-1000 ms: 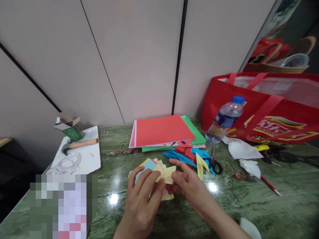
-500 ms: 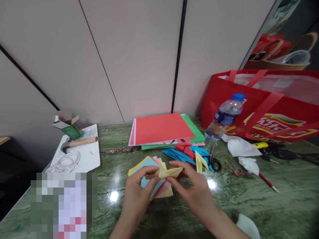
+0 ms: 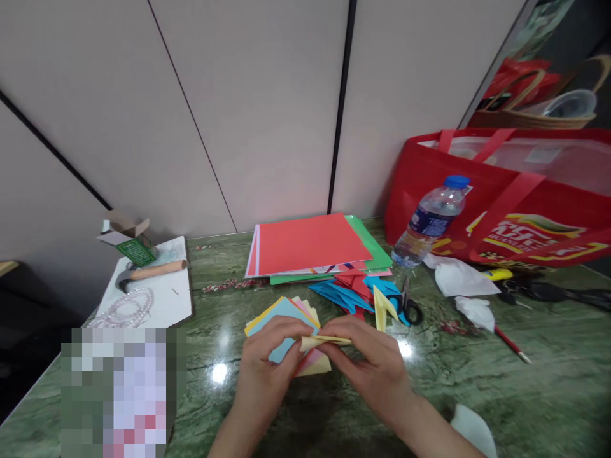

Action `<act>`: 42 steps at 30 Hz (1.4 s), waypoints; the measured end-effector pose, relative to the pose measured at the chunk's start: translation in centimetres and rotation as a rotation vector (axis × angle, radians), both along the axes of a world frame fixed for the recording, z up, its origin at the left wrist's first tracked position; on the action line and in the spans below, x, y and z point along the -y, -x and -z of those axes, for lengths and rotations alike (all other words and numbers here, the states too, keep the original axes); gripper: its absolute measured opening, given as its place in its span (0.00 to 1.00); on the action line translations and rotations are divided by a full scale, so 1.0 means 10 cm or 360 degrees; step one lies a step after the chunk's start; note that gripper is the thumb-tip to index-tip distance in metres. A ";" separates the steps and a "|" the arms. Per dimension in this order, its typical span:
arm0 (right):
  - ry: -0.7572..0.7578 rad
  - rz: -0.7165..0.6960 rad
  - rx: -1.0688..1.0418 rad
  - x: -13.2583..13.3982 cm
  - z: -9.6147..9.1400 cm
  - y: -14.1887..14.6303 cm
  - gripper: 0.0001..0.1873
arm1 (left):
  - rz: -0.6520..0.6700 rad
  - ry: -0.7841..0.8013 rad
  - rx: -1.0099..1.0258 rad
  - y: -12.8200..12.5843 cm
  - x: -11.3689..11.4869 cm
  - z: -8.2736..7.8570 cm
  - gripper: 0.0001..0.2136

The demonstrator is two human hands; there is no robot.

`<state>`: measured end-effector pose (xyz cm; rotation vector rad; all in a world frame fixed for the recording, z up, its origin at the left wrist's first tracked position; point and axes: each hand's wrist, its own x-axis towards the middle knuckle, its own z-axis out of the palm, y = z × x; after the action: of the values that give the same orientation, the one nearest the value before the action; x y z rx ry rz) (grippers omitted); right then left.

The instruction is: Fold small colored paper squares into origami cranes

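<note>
Both hands pinch a small folded yellow paper just above the green marble table. My left hand grips its left end with curled fingers. My right hand grips its right end, thumb and fingers pressed together. Under the hands lies a small stack of coloured paper squares, blue on top. Folded blue and red paper pieces and a folded yellow piece lie just beyond my right hand.
A stack of large coloured sheets, red on top, lies by the wall. Scissors, a water bottle, a red bag, crumpled tissues sit right. A hammer, beads and a small box sit left.
The yellow paper went from a loose, open shape to a flat narrow strip. Both hands drew closer together and now pinch it at its ends.
</note>
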<state>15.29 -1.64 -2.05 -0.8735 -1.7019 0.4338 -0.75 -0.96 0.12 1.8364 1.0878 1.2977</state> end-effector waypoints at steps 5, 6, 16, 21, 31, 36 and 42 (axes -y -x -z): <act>0.0117 0.0022 -0.0056 0.00 -0.04 0.00 0.07 | 0.0086 0.0056 0.0006 0.01 0.00 -0.04 0.09; 0.0170 0.0032 -0.0083 0.00 -0.04 0.00 0.06 | 0.0094 0.0126 0.0021 0.01 0.01 -0.05 0.09; 0.1120 -0.0306 -0.0345 -0.01 -0.01 0.07 0.05 | -0.0120 0.0653 0.0010 -0.08 0.02 -0.04 0.02; 0.1245 -0.0369 -0.0433 -0.02 -0.04 0.07 0.07 | -0.0127 0.0976 0.0162 -0.09 0.02 -0.04 0.07; 0.1396 -0.0390 -0.0809 -0.11 0.05 0.04 0.11 | -0.0175 0.1084 0.0301 -0.09 0.02 -0.02 0.10; 0.1407 -0.0387 -0.0760 -0.12 0.04 0.02 0.13 | -0.0060 0.1134 0.0247 -0.15 0.02 0.01 0.08; 0.1427 -0.0372 -0.0664 -0.11 -0.03 0.00 0.15 | 0.0047 0.1213 0.0359 -0.18 0.04 0.02 0.09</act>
<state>15.25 -0.57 -1.72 -1.0989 -1.1895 1.4984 1.04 -1.38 -0.09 1.1058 1.2014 0.8640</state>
